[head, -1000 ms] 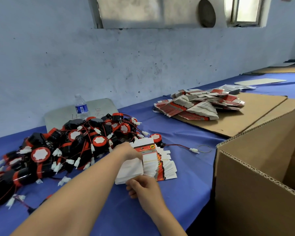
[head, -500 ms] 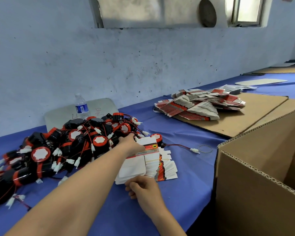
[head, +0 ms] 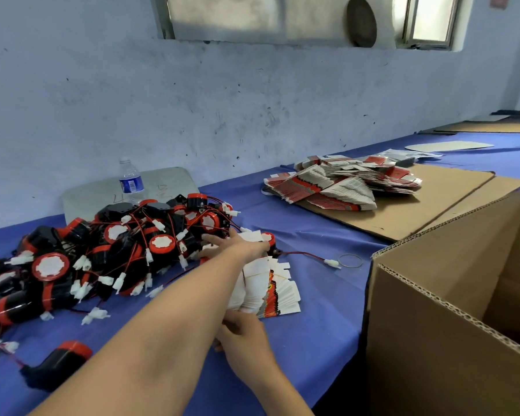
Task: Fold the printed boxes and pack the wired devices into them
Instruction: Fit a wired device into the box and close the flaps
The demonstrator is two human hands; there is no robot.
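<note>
A heap of black-and-red wired devices (head: pixel 117 250) with white connectors lies on the blue table at the left. Just right of it is a fanned stack of flat printed boxes (head: pixel 270 292), white with red print. My left hand (head: pixel 237 246) reaches across the far end of that stack, its fingers spread against the edge of the device heap. My right hand (head: pixel 240 331) has its fingers curled on the stack's near edge. One device (head: pixel 267 238) lies beyond the stack, its red wire running to a white plug (head: pixel 332 262). Another single device (head: pixel 57 364) lies at the near left.
A large open cardboard carton (head: pixel 433 310) stands at the right, close to the stack. A second heap of flat boxes (head: pixel 342 187) rests on a cardboard sheet (head: pixel 427 211) farther back. A rubber band (head: pixel 350 261), a water bottle (head: pixel 129 181) and a grey panel (head: pixel 171 183) are also here.
My left hand let go of the top flat box and moved forward and left to the device heap, fingers now spread. My right hand stayed on the stack's near edge.
</note>
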